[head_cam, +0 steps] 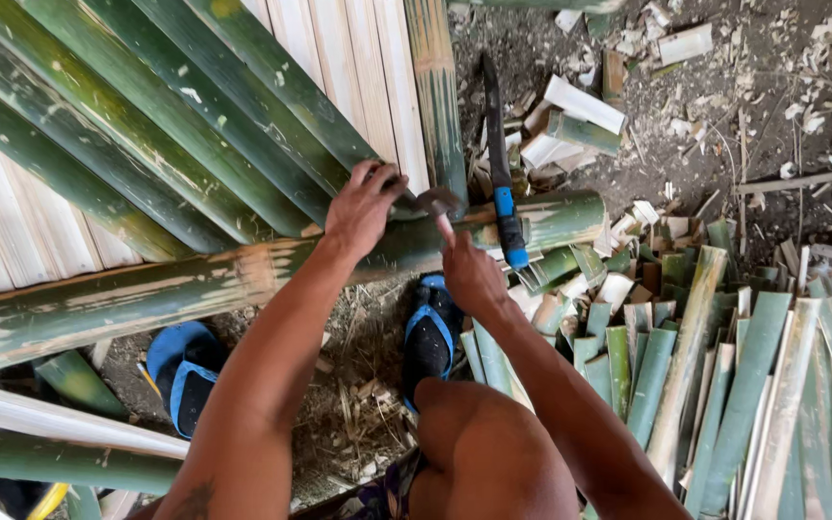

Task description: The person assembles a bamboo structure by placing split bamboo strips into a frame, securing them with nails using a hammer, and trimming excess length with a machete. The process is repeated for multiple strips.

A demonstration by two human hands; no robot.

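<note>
Gripping: my left hand (pixel 363 207) is closed on a split green bamboo slat's (pixel 272 87) end, above the long horizontal green bamboo pole (pixel 243 279).
Right hand (pixel 469 274): closed around a small curved dark blade's (pixel 435 202) handle, at the pole's near edge.
Room: open dirt below the pole.

Hands (pixel 363 207) (both) on bamboo (pixel 243 279)

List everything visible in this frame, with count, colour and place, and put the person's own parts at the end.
Split bamboo slats: many, green outside and pale inside, fanned across upper left.
Bamboo pole: one, green-brown, lying across the middle under both hands.
Small dark tool: one, on the pole between the hands; kind unclear.
Long knife: one, dark blade with blue grip, resting across the pole at right.
Short cut bamboo strips: many, green and pale, piled lower right.
Offcuts and shavings: many, pale, on dirt at upper right.
Sandals: two, blue and black, on the ground below the pole.
Left hand: on the slats at the pole.
Right hand: beside the tool.
</note>
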